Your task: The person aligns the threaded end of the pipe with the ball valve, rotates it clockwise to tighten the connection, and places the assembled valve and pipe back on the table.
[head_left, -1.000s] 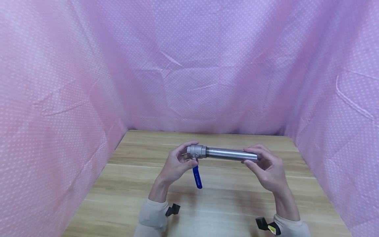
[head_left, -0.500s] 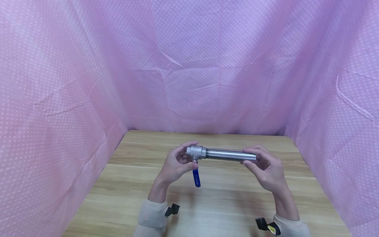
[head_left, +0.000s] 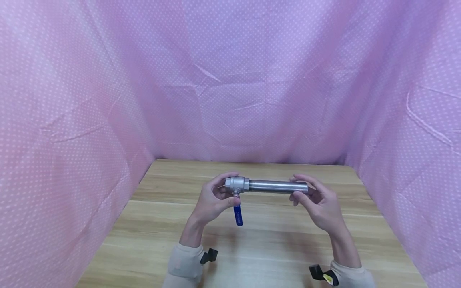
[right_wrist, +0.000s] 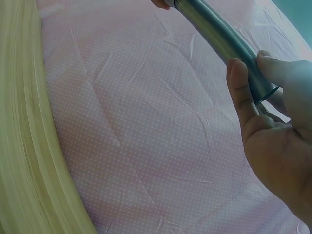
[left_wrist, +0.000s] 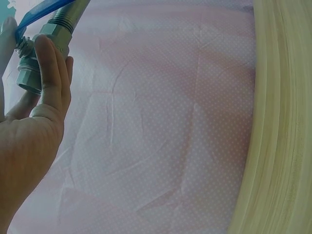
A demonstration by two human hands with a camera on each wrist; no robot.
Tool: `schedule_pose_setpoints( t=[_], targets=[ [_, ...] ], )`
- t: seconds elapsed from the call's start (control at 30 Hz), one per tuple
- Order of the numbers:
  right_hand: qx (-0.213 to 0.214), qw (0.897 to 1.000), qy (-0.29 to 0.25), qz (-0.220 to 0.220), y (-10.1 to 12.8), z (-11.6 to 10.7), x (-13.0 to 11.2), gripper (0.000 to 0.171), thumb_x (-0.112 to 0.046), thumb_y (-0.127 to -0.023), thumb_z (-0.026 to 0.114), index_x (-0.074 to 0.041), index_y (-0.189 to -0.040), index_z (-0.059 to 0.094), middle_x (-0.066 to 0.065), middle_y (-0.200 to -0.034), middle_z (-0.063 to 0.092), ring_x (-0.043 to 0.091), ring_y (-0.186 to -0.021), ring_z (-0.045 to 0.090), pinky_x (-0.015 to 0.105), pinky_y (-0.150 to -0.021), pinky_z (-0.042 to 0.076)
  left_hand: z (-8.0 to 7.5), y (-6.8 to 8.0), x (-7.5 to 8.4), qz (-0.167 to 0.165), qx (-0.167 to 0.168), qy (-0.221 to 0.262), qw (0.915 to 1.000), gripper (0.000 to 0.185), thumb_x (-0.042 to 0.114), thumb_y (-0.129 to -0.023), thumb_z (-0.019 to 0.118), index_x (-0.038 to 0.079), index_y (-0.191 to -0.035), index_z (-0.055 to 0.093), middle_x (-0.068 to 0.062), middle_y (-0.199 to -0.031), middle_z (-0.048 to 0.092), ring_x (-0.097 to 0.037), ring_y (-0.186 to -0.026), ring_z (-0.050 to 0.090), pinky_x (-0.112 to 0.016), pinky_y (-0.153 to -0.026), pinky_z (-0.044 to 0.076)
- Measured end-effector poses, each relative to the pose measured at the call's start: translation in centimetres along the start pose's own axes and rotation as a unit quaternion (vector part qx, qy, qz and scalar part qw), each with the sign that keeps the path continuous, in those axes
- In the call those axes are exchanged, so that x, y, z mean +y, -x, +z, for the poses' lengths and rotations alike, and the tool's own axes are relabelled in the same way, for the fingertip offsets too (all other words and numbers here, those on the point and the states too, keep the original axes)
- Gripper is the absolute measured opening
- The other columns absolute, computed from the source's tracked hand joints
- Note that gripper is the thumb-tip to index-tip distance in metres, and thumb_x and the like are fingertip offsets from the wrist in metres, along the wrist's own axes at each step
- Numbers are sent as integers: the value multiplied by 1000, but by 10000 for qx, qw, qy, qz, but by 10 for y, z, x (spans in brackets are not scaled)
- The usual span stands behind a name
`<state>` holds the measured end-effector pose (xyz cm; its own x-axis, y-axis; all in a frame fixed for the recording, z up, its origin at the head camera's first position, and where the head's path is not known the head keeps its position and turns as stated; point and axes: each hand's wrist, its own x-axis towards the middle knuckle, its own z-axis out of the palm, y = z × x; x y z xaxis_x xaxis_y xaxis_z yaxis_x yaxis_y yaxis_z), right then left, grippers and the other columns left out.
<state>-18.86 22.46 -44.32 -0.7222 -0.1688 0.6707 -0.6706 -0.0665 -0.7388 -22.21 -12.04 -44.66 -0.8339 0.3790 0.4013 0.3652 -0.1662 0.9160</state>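
Note:
A steel ball valve point(head_left: 237, 184) with a blue lever handle point(head_left: 238, 216) is joined to a straight steel pipe point(head_left: 276, 186), and the whole piece is held level above the wooden table point(head_left: 151, 232). My left hand point(head_left: 214, 198) grips the valve body, fingers curled round it; the left wrist view shows the valve point(left_wrist: 39, 58) in those fingers. My right hand point(head_left: 317, 200) pinches the far right end of the pipe point(right_wrist: 219, 41) between thumb and fingers. The blue handle hangs down toward me.
Pink dotted cloth point(head_left: 230, 80) walls in the table at the back and on both sides. Black wrist straps point(head_left: 209, 255) sit at both cuffs. Bare wood lies in front of and behind the hands.
The valve and pipe have shifted slightly to the left with both hands. The right hand's fingers have moved on the pipe's end; the left grip is the same.

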Motion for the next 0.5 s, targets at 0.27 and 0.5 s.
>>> schedule_pose_setpoints(
  t=[0.27, 0.5],
  targets=[
    [17, 9993, -376, -10, -1, 2, -1, 43, 38, -92, 58, 29, -134, 52, 5, -115, 78, 14, -91, 83, 28, -79, 70, -2, -1, 1, 52, 84, 35, 9999, 84, 22, -87, 100, -7, -154, 58, -19, -137, 71, -13, -101, 77, -23, -88, 67],
    [231, 9969, 660, 352, 1, 3, -4, 36, 27, -100, 61, 21, -135, 60, 7, -88, 76, 11, -78, 75, 23, -70, 64, -3, 0, 1, 20, 78, 32, 10000, 83, 24, -86, 101, -3, -154, 60, -15, -134, 71, -13, -99, 77, -23, -87, 67]
  ],
)
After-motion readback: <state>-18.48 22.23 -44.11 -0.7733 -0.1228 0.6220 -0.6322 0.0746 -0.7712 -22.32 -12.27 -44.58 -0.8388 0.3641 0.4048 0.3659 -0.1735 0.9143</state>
